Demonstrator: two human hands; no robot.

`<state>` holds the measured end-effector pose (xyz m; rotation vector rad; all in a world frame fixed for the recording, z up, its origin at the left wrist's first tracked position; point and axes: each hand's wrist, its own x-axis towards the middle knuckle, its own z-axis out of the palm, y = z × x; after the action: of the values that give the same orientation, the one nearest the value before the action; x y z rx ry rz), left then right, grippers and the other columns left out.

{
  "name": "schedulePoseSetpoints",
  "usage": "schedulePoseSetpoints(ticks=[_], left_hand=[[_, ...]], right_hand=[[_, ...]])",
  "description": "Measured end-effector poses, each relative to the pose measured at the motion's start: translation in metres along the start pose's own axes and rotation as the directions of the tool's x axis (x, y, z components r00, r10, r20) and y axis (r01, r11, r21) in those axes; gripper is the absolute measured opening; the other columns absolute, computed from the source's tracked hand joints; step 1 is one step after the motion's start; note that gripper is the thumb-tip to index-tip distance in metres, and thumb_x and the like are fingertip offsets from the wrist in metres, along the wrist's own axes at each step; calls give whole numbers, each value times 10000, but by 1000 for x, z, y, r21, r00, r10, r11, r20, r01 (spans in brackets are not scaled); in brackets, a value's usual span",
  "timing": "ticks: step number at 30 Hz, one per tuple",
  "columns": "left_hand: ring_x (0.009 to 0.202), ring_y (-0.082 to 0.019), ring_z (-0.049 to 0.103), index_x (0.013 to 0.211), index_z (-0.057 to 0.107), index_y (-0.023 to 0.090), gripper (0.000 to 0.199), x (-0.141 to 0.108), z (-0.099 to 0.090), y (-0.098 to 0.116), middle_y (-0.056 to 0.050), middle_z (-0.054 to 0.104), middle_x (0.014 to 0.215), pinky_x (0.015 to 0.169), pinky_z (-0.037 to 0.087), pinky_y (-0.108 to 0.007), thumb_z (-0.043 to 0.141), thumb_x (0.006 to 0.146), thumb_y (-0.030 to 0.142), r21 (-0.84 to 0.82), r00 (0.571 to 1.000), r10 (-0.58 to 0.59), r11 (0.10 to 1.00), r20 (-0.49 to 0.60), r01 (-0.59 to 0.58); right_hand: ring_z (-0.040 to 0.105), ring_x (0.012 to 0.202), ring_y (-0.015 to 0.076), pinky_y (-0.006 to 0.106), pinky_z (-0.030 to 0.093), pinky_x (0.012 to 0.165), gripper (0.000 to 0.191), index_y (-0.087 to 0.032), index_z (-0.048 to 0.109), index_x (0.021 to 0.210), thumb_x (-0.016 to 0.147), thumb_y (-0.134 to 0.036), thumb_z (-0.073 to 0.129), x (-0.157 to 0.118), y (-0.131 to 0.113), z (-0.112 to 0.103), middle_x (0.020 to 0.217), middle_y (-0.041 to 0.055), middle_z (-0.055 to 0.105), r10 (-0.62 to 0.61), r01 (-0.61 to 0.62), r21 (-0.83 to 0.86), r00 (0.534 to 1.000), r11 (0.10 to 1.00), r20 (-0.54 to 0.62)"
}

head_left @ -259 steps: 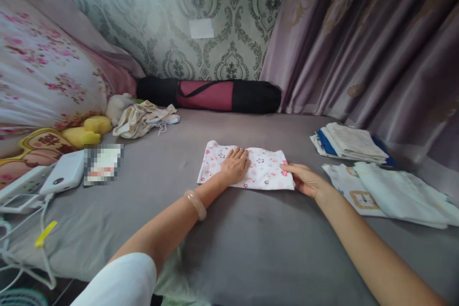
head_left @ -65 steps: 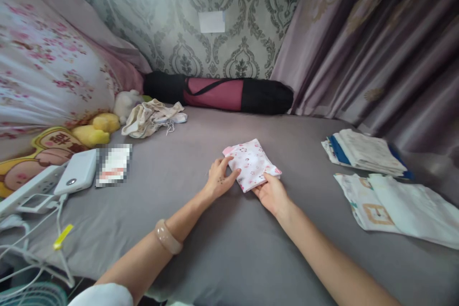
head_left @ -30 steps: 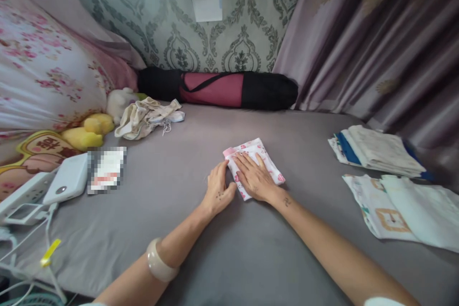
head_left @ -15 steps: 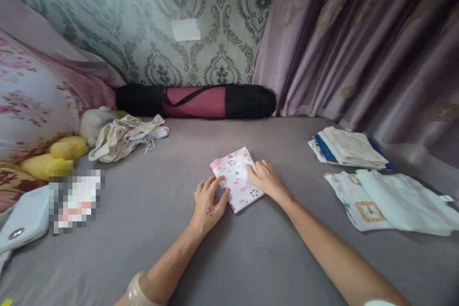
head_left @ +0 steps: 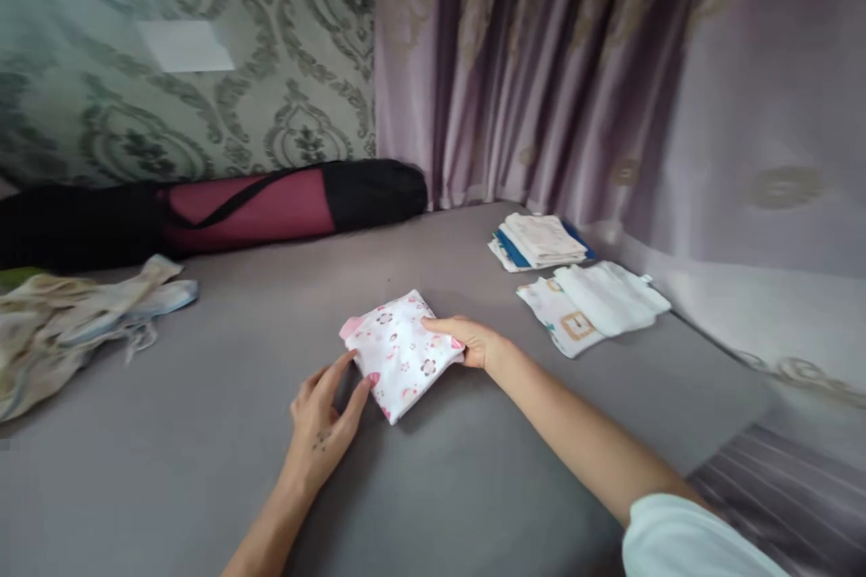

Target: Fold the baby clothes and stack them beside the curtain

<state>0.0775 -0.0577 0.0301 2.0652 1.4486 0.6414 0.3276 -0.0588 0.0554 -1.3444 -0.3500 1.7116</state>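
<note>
A folded white cloth with pink and grey flower prints (head_left: 402, 347) is in front of me, its right side raised a little off the grey sheet. My right hand (head_left: 470, 340) grips its right edge, thumb on top and fingers underneath. At the cloth's left edge is my left hand (head_left: 328, 415), with thumb and fingers spread and the fingertips at the fabric. A pink corner of the cloth sticks out at its upper left.
Folded cloths lie in a stack (head_left: 541, 242) at the back right. Nearer are a patterned cloth (head_left: 561, 320) and a pale one (head_left: 612, 297). Crumpled cream garments (head_left: 74, 325) lie left; a black and maroon long bag (head_left: 257, 209) lies along the wall.
The view has turned to the right. My right hand has taken hold of the cloth's right edge, with its fingers now beneath, and that side has risen. My left hand stays spread at the left edge.
</note>
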Motion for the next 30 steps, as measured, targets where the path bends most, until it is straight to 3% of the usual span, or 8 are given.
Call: schedulePoseSetpoints(ticks=[3,8,11,14,18,23,27,30], left_hand=[[1111,-284,545,1276,586,287,548,-1,1,-1,-83,630,1221,986,417,-502,449,853,609,30,998,13,999,54,-15],[877,-253,596,1251,595,282,598,1,10,-10,-87,635,1221,969,425,-523,435,814,658,81,999,23,996,38,-26],[751,-224,591,1262,584,291,611,3,14,-15,-83,645,1194,952,438,-527,436,801,664,98,999,21,995,31,-24],[747,-231,600,1269,578,293,593,5,14,-18,-84,653,1177,940,449,-530,455,799,633,119,998,29,992,53,-35],[854,-278,621,1242,597,292,563,8,12,-19,-86,674,1139,887,481,-515,489,777,591,131,997,49,990,66,-57],[975,-312,618,1231,606,313,530,8,12,-17,-78,683,1116,848,496,-493,496,772,555,149,997,63,986,46,-69],[993,-316,617,1243,599,313,531,8,13,-17,-77,683,1103,854,495,-496,484,781,548,180,997,66,981,47,-73],[972,-304,627,1254,589,310,530,8,14,-19,-73,684,1117,848,504,-483,468,800,555,215,996,83,972,44,-91]], right_hand=[[707,680,159,321,580,815,82,-71,662,923,868,-133,654,-15,-4,-26,759,85,734,12,-12,56,1000,998,-12],[704,655,153,322,586,781,61,-104,649,908,847,-101,658,-41,-5,-67,743,60,729,-102,108,55,988,993,-115],[699,639,158,331,586,761,82,-119,640,862,805,-113,699,-54,-1,-81,724,54,724,-155,160,8,967,987,-203],[705,679,166,319,580,755,129,-132,661,913,793,-158,701,-72,-1,-89,749,45,732,-294,287,-65,924,956,-244],[714,733,191,297,576,722,216,-159,686,994,782,-197,691,-111,-15,-104,810,42,748,-467,431,-181,831,884,-303],[719,707,210,315,590,678,171,-174,701,959,788,-175,694,-181,-54,-134,854,71,757,-519,461,-241,713,854,-472],[721,664,185,320,572,689,151,-112,705,972,856,-94,611,-228,-89,-163,886,141,755,-585,537,-293,523,791,-620],[714,665,129,280,527,726,165,-74,705,984,894,-65,566,-248,-108,-180,940,178,748,-611,573,-343,378,744,-695]])
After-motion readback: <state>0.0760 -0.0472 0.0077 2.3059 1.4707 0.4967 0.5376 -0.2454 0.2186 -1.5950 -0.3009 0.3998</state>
